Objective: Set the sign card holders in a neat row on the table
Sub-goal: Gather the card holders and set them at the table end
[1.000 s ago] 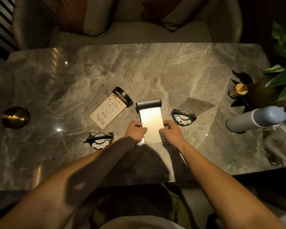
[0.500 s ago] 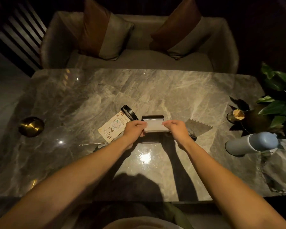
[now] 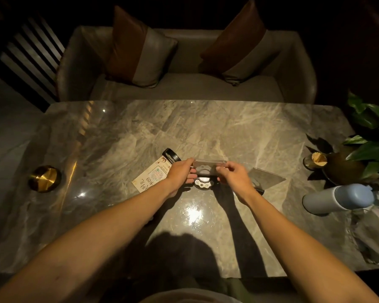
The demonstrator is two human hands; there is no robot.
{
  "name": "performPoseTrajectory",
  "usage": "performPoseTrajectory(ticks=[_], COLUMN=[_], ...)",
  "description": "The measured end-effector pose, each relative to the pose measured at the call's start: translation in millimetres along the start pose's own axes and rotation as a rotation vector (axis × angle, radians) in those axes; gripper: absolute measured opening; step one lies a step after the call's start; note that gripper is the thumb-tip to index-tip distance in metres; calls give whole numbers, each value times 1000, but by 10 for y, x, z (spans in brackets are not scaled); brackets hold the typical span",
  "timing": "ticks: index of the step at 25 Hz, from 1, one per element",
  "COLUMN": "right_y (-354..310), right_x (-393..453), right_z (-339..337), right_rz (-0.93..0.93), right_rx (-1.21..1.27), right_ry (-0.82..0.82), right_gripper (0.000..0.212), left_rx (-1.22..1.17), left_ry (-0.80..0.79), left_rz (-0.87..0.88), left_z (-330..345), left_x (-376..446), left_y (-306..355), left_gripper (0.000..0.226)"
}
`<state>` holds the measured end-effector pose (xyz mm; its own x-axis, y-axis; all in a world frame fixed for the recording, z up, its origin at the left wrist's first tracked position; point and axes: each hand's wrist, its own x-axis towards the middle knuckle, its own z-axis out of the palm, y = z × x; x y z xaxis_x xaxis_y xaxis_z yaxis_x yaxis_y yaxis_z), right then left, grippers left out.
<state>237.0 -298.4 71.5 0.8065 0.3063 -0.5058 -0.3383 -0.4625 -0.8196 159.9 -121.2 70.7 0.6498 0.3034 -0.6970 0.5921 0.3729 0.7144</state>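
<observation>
Both my hands hold one sign card holder (image 3: pixel 209 164) upright at the middle of the marble table (image 3: pixel 206 132). My left hand (image 3: pixel 181 172) grips its left edge and my right hand (image 3: pixel 232 173) its right edge. Its black base (image 3: pixel 202 183) with white buttons rests on the table below the clear panel. To the left, a second holder (image 3: pixel 154 173) lies flat with a printed QR card and a black base at its far end. On the right, a third holder's clear panel (image 3: pixel 266 177) lies flat behind my right wrist, which hides its base.
A brass round dish (image 3: pixel 44 178) sits at the table's left. At the right stand a pale blue bottle (image 3: pixel 337 199) lying on its side, a small cup (image 3: pixel 317 160) and a potted plant (image 3: pixel 368 149). A sofa with two cushions (image 3: pixel 184 88) faces the far edge.
The holder lay flat under my hands a second ago. I have tipped it up onto its base and it now stands upright. The view has tilted up toward the sofa.
</observation>
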Motion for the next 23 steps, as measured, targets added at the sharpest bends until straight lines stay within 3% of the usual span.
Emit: performPoseTrajectory(ticks=[7, 11, 16, 23], right_y=[50, 167, 131, 10], right_x=[3, 18, -161, -4], right_z=[91, 217, 645, 1483], right_rz=[5, 182, 308, 414], right_rx=[50, -56, -76, 183], right_ry=[71, 90, -188, -206], right_gripper=[11, 16, 12, 18], left_rx=[168, 156, 260, 423], left_ry=[-59, -111, -63, 19], left_rz=[-9, 19, 50, 42], left_z=[-55, -255, -869, -1595], left_x=[81, 87, 263, 528], left_y=[132, 271, 327, 109], left_gripper=[42, 26, 43, 31])
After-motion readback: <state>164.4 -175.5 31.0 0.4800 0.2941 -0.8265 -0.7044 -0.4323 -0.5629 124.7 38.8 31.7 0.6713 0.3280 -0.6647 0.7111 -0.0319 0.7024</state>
